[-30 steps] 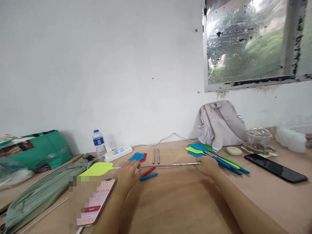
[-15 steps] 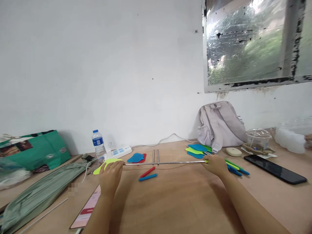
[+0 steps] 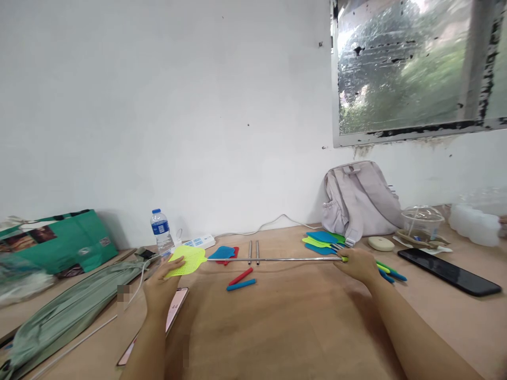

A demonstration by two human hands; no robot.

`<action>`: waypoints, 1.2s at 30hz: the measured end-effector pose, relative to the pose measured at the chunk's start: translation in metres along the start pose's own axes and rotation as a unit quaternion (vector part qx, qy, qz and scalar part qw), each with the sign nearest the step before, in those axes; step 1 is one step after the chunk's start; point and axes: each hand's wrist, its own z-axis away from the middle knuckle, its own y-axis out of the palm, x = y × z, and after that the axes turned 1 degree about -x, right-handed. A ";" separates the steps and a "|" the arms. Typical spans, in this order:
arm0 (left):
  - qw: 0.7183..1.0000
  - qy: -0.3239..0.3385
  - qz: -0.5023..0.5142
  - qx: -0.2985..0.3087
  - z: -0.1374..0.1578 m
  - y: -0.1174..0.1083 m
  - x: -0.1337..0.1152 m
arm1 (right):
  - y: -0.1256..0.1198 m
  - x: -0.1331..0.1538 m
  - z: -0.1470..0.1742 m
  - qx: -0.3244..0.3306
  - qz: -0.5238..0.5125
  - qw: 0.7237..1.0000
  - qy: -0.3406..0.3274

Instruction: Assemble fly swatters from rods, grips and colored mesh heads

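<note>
Left hand (image 3: 161, 281) outstretched, gripping the yellow swatter head (image 3: 190, 260), right hand (image 3: 358, 265) extended forward, closed around the handle end (image 3: 344, 259)

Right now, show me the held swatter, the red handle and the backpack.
Held swatter (image 3: 191, 259): head view, on its yellow paddle.
Red handle (image 3: 241, 276): head view, midway along its length.
Backpack (image 3: 361, 203): head view, middle of the side facing the camera.

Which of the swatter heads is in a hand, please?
The yellow-green head, held by the left hand; others, like the blue head and red head, lie on the table.
</note>
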 end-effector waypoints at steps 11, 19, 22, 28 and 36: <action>0.998 -0.029 0.014 -0.047 0.000 0.014 -0.040 | -0.018 0.017 -0.002 0.040 -0.003 0.999 0.024; 1.000 -0.015 0.005 -0.006 0.006 0.022 -0.037 | -0.016 0.038 0.001 0.052 -0.016 0.998 -0.017; 1.000 -0.014 -0.010 -0.001 0.008 0.026 -0.037 | -0.014 0.049 0.004 0.059 -0.015 0.998 -0.028; 0.999 -0.017 -0.021 0.018 0.013 0.033 -0.042 | -0.016 0.064 0.009 0.081 -0.018 0.996 -0.019; 0.999 0.017 0.006 0.046 0.023 0.048 -0.065 | -0.023 0.091 0.019 0.077 -0.069 0.995 -0.001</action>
